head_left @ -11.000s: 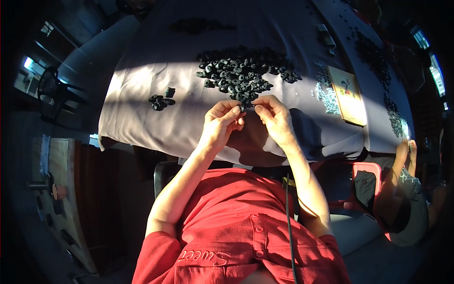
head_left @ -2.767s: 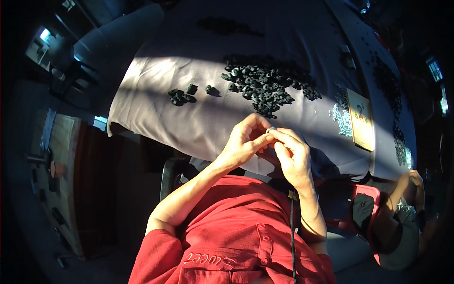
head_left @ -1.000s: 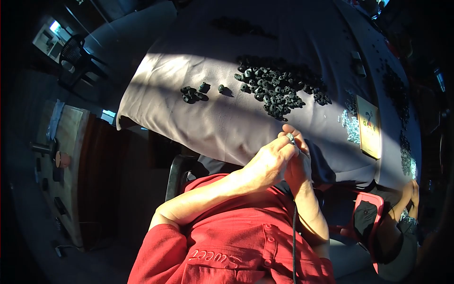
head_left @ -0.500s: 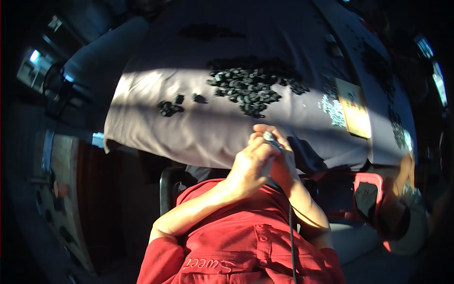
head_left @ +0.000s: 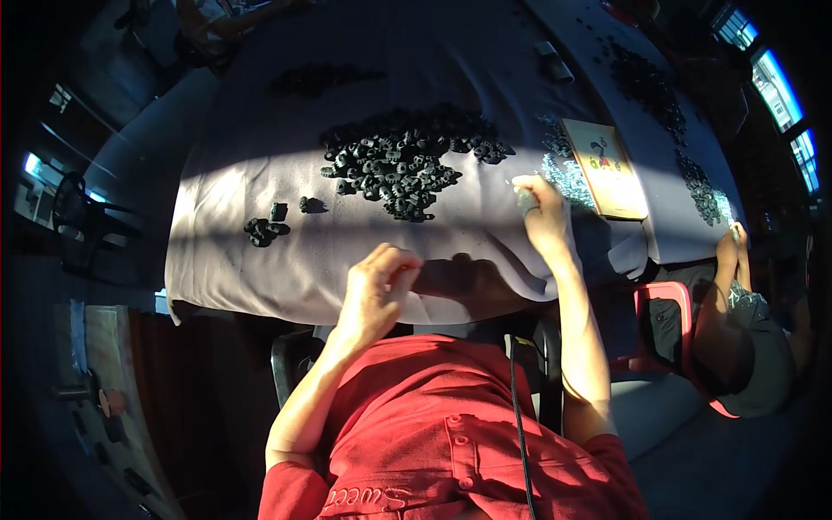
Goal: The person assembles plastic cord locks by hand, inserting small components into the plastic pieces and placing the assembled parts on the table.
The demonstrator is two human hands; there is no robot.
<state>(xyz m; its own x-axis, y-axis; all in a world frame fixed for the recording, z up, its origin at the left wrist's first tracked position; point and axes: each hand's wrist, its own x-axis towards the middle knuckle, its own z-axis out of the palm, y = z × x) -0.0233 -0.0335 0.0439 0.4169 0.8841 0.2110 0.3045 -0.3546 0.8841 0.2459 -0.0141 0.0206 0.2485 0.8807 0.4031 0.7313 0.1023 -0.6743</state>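
The heap of small dark pieces [head_left: 394, 169] lies on the cloth-covered worktop [head_left: 290, 273], beyond the left hand [head_left: 374, 290], whose fingers are curled; whether they hold anything cannot be told. The right hand [head_left: 543, 214], right of the heap, has its fingers closed on a small greyish piece [head_left: 525, 200]. Near it lie pale bits [head_left: 568, 180] beside a yellowish booklet [head_left: 607, 169]. A small dark cluster [head_left: 262, 231] sits left of the heap.
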